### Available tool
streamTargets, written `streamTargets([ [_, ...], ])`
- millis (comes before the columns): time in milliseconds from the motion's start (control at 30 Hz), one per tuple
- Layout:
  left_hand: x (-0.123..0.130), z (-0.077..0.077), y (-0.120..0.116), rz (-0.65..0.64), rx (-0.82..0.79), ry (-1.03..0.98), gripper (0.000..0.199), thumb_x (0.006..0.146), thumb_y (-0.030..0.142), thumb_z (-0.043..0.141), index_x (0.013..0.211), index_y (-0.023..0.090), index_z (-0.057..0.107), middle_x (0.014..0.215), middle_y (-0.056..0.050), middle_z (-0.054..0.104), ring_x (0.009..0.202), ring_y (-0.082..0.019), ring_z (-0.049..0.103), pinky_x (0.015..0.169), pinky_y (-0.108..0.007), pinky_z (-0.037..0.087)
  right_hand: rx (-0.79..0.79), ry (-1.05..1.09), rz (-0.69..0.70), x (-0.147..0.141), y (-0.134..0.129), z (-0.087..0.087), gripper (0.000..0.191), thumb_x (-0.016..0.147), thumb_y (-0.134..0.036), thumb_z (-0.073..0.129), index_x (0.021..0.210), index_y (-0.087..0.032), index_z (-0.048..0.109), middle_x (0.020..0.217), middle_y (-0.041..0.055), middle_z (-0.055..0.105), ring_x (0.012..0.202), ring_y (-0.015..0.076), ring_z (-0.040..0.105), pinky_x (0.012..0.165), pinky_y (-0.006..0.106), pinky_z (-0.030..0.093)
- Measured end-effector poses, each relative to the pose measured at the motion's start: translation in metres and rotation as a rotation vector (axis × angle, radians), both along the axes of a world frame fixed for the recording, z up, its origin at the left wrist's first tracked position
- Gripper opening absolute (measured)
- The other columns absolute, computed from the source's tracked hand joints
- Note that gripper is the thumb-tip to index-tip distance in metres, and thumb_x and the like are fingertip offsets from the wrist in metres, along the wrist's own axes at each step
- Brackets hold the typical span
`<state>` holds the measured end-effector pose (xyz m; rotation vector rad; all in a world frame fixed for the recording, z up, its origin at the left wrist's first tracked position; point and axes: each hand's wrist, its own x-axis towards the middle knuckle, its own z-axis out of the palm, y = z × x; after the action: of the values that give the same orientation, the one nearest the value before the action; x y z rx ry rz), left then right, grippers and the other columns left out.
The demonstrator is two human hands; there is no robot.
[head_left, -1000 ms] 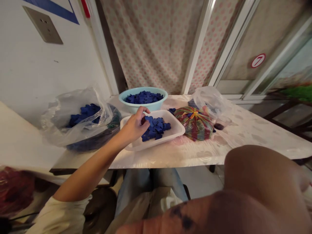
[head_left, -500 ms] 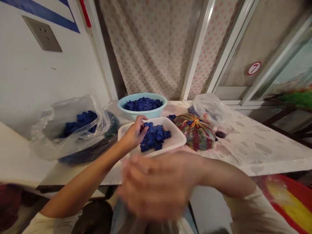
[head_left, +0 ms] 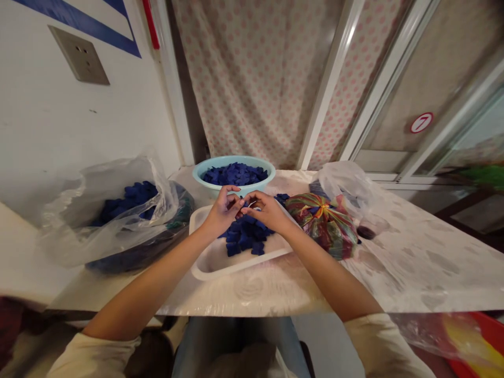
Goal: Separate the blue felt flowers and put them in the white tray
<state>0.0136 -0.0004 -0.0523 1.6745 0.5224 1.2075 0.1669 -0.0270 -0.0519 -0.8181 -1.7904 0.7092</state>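
Two hands are meeting over a white plastic tray: the left hand and right hand are closing their fingers on a small blue piece, its long axis too small to tell. A heap of blue pieces is lying directly below, near the counter's front edge, while a turquoise basin is sitting toward the far edge.

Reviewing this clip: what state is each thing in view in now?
White plastic tray, holding a heap of blue pieces.
Left hand, raised over the tray, fingertips meeting the right hand's; anything held too small to tell.
Right hand, likewise.
Turquoise basin, full of blue pieces.
Clear plastic bag, open, blue pieces inside.
Striped bag, tied shut.
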Motion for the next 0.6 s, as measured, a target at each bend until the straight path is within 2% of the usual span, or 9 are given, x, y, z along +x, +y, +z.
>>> streamTargets([
  [167, -0.001, 0.0, -0.003, -0.069, 0.029, -0.072, 0.043, 0.071, 0.04, 0.066, 0.095, 0.019, 0.036, 0.058, 0.01, 0.048, 0.047, -0.006, 0.051, 0.049, -0.018, 0.043, -0.084, 0.148, 0.055, 0.003, -0.001, -0.004, 0.023, 0.069, -0.033, 0.067, 0.083, -0.017, 0.061, 0.08, 0.0018, 0.063, 0.073, 0.0138, 0.059, 0.073, 0.028, 0.047],
  [333, -0.003, -0.002, -0.005, -0.139, 0.034, -0.018, 0.043, 0.072, 0.031, 0.066, 0.098, 0.019, 0.035, 0.063, 0.009, 0.048, 0.051, -0.006, 0.053, 0.052, -0.018, 0.044, -0.029, 0.078, -0.069, 0.007, 0.0, -0.008, 0.022, 0.074, -0.038, 0.06, 0.071, -0.016, 0.062, 0.067, 0.0006, 0.062, 0.063, 0.0121, 0.055, 0.065, 0.025, 0.045],
  [400, -0.004, -0.003, -0.006, -0.138, 0.052, 0.021, 0.04, 0.073, 0.027, 0.065, 0.098, 0.02, 0.035, 0.062, 0.009, 0.046, 0.051, -0.005, 0.051, 0.053, -0.018, 0.044, -0.031, 0.01, -0.192, 0.009, 0.003, -0.011, 0.023, 0.077, -0.037, 0.055, 0.069, -0.016, 0.059, 0.061, -0.0006, 0.058, 0.057, 0.0114, 0.054, 0.058, 0.024, 0.044],
  [533, -0.006, -0.005, -0.007, -0.093, 0.057, 0.083, 0.031, 0.075, 0.024, 0.061, 0.092, 0.019, 0.036, 0.061, 0.01, 0.042, 0.049, -0.003, 0.046, 0.051, -0.017, 0.042, 0.005, -0.075, -0.545, 0.021, 0.011, -0.017, 0.019, 0.077, -0.03, 0.052, 0.063, -0.017, 0.05, 0.054, -0.0018, 0.051, 0.05, 0.0113, 0.048, 0.052, 0.023, 0.038],
  [600, -0.008, -0.006, -0.007, -0.065, 0.025, 0.1, 0.028, 0.076, 0.026, 0.06, 0.09, 0.019, 0.036, 0.062, 0.009, 0.042, 0.048, -0.004, 0.047, 0.05, -0.017, 0.042, 0.03, -0.084, -0.617, 0.026, 0.013, -0.017, 0.017, 0.074, -0.027, 0.054, 0.062, -0.017, 0.048, 0.056, -0.0013, 0.05, 0.054, 0.0121, 0.047, 0.054, 0.024, 0.036],
])
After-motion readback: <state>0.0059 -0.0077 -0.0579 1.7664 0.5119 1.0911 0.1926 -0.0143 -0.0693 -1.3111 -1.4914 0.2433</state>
